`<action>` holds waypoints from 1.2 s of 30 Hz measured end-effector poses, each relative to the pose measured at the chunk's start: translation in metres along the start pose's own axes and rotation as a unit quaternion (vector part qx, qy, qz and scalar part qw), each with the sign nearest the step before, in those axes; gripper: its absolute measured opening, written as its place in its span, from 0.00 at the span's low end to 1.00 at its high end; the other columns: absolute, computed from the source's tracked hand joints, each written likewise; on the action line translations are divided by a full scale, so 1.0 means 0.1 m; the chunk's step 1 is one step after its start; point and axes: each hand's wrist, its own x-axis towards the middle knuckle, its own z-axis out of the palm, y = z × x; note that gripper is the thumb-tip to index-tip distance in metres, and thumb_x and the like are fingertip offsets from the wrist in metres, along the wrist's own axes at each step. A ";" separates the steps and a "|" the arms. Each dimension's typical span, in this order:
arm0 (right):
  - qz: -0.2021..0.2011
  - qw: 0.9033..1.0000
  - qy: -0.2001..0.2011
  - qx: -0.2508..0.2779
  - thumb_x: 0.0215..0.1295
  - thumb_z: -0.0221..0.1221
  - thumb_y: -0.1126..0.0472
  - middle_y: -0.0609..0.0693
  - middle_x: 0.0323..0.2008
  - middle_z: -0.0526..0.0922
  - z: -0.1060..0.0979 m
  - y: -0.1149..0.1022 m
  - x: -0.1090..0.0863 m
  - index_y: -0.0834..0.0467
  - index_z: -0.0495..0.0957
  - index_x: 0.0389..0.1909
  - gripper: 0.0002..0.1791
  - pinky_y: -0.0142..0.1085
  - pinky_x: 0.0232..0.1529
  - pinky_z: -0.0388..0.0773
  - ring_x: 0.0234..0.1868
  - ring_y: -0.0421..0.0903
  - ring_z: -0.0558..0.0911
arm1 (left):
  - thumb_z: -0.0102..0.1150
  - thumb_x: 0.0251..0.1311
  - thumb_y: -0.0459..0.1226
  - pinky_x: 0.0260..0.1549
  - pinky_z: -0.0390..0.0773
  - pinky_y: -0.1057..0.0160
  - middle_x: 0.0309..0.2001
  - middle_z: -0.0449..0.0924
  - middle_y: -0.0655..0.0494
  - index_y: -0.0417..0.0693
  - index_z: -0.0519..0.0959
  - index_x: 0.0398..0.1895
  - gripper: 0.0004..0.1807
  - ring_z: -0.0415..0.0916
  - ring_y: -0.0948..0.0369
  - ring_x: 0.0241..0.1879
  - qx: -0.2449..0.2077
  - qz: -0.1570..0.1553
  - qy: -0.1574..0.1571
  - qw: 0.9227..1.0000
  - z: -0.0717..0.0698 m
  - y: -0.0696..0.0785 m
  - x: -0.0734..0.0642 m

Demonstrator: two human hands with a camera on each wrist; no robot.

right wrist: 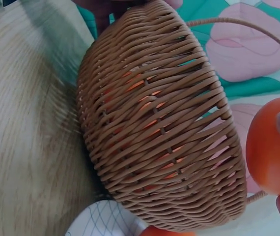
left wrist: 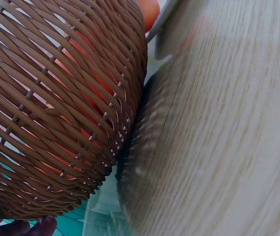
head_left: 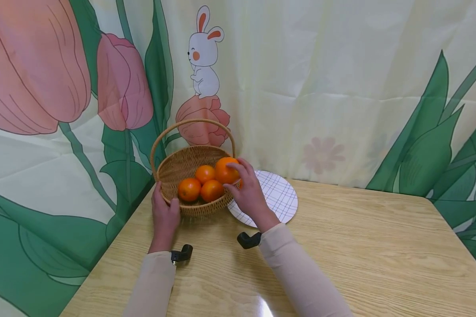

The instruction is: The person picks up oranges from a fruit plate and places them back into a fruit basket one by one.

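Observation:
A brown wicker basket [head_left: 202, 210] with a tall hoop handle stands at the back left of the table. My left hand [head_left: 165, 218] grips its left rim, thumb at the near side. Over the right rim, my right hand [head_left: 251, 193] pinches an orange [head_left: 226, 170] between thumb and fingers; the right wrist view shows this held orange [right wrist: 272, 147] beside the rim. Three more oranges [head_left: 189, 189] lie together inside the basket. Another orange [right wrist: 165, 231] is just outside it by the round plate [right wrist: 100, 219], mostly hidden behind my right hand in the head view.
The white plate with blue crossing lines [head_left: 281, 196] lies right of the basket, partly under my right hand. A printed curtain [head_left: 285, 88] hangs right behind the table's back edge. Wood tabletop [head_left: 365, 246] stretches to the right.

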 end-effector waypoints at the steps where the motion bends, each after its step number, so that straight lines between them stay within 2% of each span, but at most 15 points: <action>1: 0.000 1.000 -0.001 0.000 0.53 0.61 0.54 0.51 0.66 0.57 0.01 0.00 0.00 0.44 0.65 0.57 0.29 0.44 0.56 0.71 0.59 0.53 0.69 | 0.42 0.55 0.37 0.61 0.58 0.47 0.69 0.48 0.53 0.53 0.49 0.69 0.35 0.54 0.52 0.65 0.001 0.000 0.001 1.000 0.00 0.00 0.00; 11: 0.002 1.000 -0.004 -0.001 0.54 0.61 0.53 0.55 0.66 0.58 0.09 0.07 -0.02 0.45 0.64 0.58 0.30 0.48 0.58 0.68 0.62 0.55 0.66 | 0.42 0.55 0.36 0.61 0.58 0.46 0.69 0.49 0.52 0.52 0.49 0.69 0.35 0.54 0.51 0.65 0.008 0.005 0.005 1.000 0.01 0.02 0.00; 17: 0.012 1.000 -0.015 -0.001 0.55 0.60 0.52 0.52 0.67 0.56 0.13 0.08 -0.03 0.43 0.63 0.59 0.30 0.49 0.56 0.69 0.64 0.54 0.62 | 0.42 0.54 0.37 0.61 0.58 0.46 0.69 0.48 0.52 0.52 0.49 0.69 0.36 0.54 0.51 0.65 0.010 0.008 0.003 1.000 0.02 0.02 0.00; 25: 0.018 0.999 -0.029 0.003 0.55 0.61 0.54 0.53 0.67 0.56 0.18 0.06 -0.04 0.45 0.63 0.59 0.30 0.47 0.55 0.70 0.63 0.55 0.65 | 0.42 0.55 0.36 0.61 0.58 0.45 0.69 0.47 0.53 0.54 0.48 0.70 0.36 0.53 0.51 0.65 0.014 -0.001 -0.002 1.000 0.00 0.01 -0.01; 36: 0.020 0.999 -0.033 -0.013 0.56 0.60 0.55 0.51 0.63 0.63 0.19 0.10 -0.06 0.47 0.67 0.58 0.27 0.46 0.53 0.72 0.60 0.52 0.68 | 0.44 0.54 0.35 0.61 0.58 0.45 0.69 0.48 0.52 0.53 0.49 0.69 0.36 0.53 0.51 0.65 0.015 0.006 0.000 1.000 0.01 0.01 -0.01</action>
